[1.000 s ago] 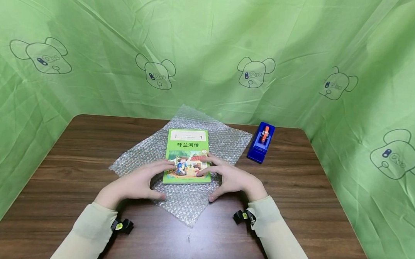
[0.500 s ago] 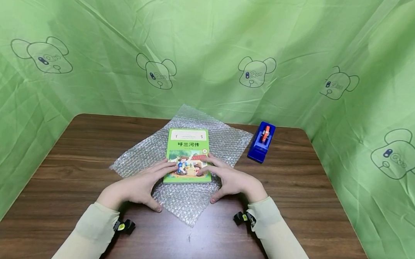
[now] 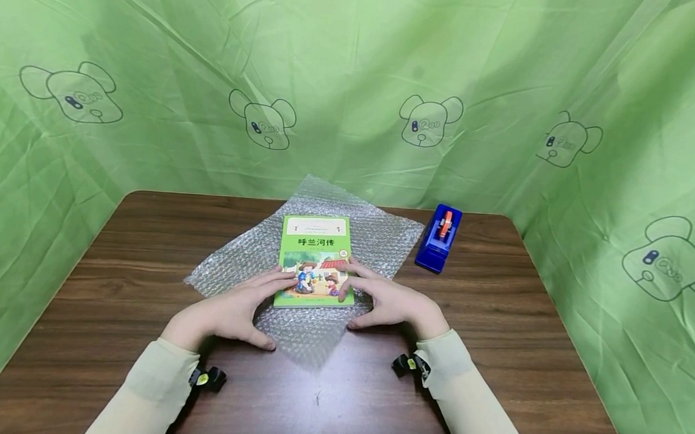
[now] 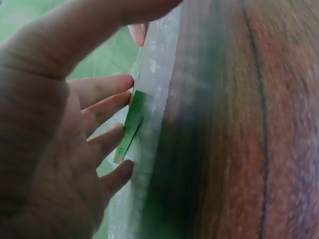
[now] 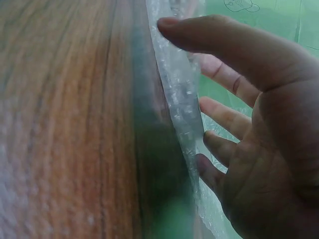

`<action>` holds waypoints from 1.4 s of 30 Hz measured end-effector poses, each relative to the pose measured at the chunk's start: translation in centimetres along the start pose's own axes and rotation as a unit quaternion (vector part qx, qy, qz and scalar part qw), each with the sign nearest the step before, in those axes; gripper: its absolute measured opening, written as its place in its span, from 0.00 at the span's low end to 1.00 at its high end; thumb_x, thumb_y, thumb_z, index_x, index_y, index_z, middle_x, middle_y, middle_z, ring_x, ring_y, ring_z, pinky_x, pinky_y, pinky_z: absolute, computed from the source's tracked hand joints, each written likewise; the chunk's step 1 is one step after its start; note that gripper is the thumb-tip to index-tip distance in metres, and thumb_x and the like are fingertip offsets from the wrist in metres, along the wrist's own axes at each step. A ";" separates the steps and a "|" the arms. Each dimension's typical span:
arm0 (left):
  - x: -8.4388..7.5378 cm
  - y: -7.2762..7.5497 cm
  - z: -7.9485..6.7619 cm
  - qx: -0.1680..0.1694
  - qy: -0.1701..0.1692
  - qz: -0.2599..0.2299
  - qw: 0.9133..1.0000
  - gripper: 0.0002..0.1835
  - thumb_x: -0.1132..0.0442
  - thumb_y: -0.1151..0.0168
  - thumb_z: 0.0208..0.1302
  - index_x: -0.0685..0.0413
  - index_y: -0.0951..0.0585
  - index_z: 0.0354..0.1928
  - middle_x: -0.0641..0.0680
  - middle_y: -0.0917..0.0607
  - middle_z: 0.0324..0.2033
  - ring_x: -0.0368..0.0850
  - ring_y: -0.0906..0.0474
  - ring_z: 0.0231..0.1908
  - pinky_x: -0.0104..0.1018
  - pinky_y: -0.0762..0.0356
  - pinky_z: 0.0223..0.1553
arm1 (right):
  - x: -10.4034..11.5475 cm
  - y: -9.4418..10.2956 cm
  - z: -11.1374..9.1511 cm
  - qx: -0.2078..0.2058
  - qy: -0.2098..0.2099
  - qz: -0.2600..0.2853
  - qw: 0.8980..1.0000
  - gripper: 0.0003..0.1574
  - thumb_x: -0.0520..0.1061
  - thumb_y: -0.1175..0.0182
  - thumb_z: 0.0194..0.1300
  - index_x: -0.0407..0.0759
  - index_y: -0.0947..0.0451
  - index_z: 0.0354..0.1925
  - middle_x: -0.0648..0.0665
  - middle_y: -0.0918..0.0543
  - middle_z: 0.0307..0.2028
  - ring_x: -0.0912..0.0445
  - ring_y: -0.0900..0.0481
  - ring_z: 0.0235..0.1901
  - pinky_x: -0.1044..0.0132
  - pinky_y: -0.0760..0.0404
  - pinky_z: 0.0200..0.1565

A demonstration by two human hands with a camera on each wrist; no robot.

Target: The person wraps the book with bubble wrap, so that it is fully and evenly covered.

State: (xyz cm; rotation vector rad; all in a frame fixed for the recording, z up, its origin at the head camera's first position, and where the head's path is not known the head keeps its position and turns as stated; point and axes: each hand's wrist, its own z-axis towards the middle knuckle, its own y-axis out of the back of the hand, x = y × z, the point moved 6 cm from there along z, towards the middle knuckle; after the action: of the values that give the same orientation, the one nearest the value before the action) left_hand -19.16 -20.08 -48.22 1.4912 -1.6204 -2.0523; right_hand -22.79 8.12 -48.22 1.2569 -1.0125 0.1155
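– how many hands do you count?
– two: the left hand (image 3: 231,312) and the right hand (image 3: 395,302), fingers loosely spread, thumbs well apart from them, gripping nothing.
– and between them?
– one green rectangular paper book (image 3: 315,259) with a picture cover, lying flat on one sheet of clear bubble wrap (image 3: 307,332). fingers of each hand overlap its lower sides; how firmly they touch, i can't tell.
– what else is on the brown wood-grain table (image 3: 506,327)?
– one blue plastic tape dispenser (image 3: 434,253) with one orange roll (image 3: 445,224), just beside the wrap's right corner.
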 end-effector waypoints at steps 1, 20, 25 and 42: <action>0.0 0.1 0.0 -0.006 -0.005 0.003 1.000 0.61 0.39 0.15 0.51 0.50 0.34 0.85 0.57 0.38 0.84 0.65 0.49 0.85 0.73 0.47 0.79 | 0.0 0.0 0.0 -0.003 0.002 0.001 1.000 0.20 0.54 0.22 0.68 0.55 0.18 0.52 0.46 0.47 0.88 0.37 0.65 0.87 0.32 0.55 0.82; -0.2 1.2 0.5 -0.120 -0.067 0.049 0.989 0.15 0.56 0.33 0.79 0.49 0.09 0.60 0.57 0.17 0.70 0.68 0.27 0.74 0.70 0.33 0.75 | -0.5 1.1 0.4 -0.061 -0.011 -0.024 0.998 0.11 0.53 0.32 0.79 0.56 0.23 0.37 0.44 0.29 0.80 0.39 0.43 0.84 0.42 0.44 0.83; -0.3 1.5 0.8 -0.152 -0.066 0.078 0.983 0.09 0.61 0.32 0.77 0.54 0.07 0.51 0.58 0.12 0.62 0.64 0.19 0.67 0.64 0.25 0.71 | -0.7 1.3 0.6 -0.082 -0.008 -0.045 0.996 0.10 0.52 0.31 0.78 0.56 0.20 0.36 0.44 0.22 0.75 0.40 0.33 0.80 0.45 0.38 0.81; -0.8 1.5 1.5 -0.207 -0.041 0.121 0.970 0.11 0.63 0.29 0.76 0.61 0.09 0.54 0.61 0.08 0.53 0.63 0.12 0.58 0.62 0.18 0.65 | -1.2 1.2 0.9 -0.106 -0.010 -0.057 0.993 0.10 0.51 0.30 0.75 0.55 0.20 0.35 0.47 0.17 0.69 0.46 0.24 0.74 0.47 0.27 0.76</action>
State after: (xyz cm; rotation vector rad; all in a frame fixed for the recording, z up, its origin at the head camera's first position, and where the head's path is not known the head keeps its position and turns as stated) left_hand -20.60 -19.20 -46.63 1.0269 -1.2200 -2.1596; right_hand -24.73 8.37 -48.21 1.1210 -0.9414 -0.0919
